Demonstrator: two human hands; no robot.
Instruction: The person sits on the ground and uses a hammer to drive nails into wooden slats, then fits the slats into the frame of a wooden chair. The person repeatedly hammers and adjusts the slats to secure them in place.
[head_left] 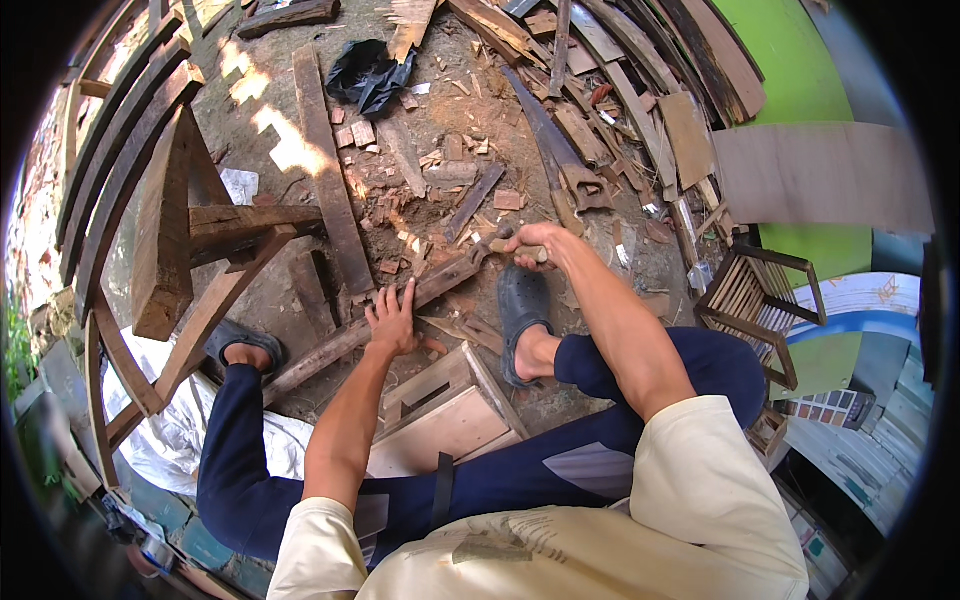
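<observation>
A long, weathered wooden beam (345, 342) slants across the ground between my feet. My left hand (393, 320) lies on it, fingers spread over its upper side. At the beam's far right end, my right hand (533, 246) is wrapped round the pale wooden handle of what looks like a hammer (497, 243). The tool's dark head is small and partly hidden, close to the beam's end. Under my forearms a box-like wooden piece (450, 425) with pale panels sits by my leg.
A handsaw (560, 140) lies ahead to the right, near piled planks (640, 60). A black plastic bag (370, 78) and a long board (325, 170) lie ahead. Wooden frames (165, 230) stand at left above a white sheet (165, 430). A slatted wooden piece (755, 300) is at right.
</observation>
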